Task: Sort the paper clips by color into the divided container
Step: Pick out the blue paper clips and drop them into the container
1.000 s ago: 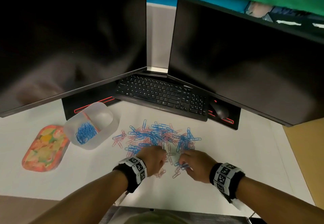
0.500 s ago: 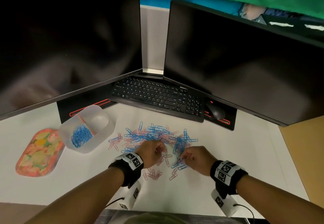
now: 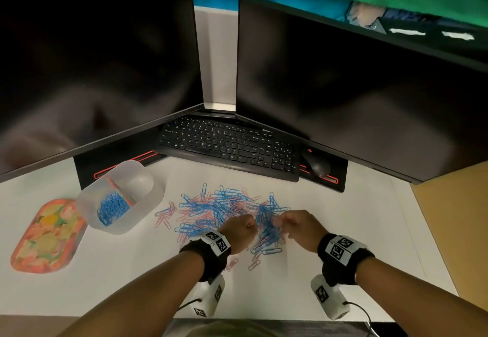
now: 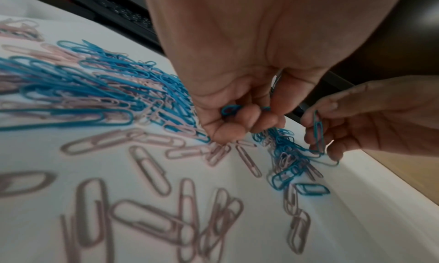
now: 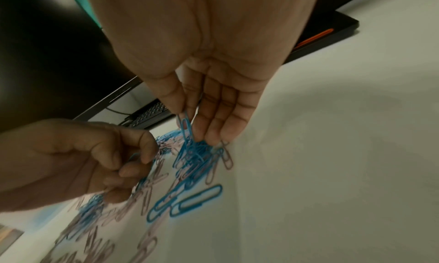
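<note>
Pinching an upright blue clip (image 5: 184, 125), right hand (image 3: 297, 227); left hand (image 3: 239, 231) grips blue clips (image 4: 230, 109).

An office desk: two dark monitors (image 3: 100, 59) at 11 and 1 o'clock, keyboard (image 3: 229, 146), mouse (image 3: 317, 166) between.

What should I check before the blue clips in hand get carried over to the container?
1. Right hand grip: thumb and fingers pinch one blue clip upright. Ok.
2. Left hand grip: fingers curled round a few blue clips. Ok.
3. Pinched clip free of the pile: its lower end sits among tangled clips; cannot tell.
4. Any pink clip caught in the left hand: hidden by the fingers; cannot tell.
5. Divided container: upright, open, blue clips already in its near compartment. Ok.
6. Path to the container across the white table: only loose clips lie between. Ok.
</note>
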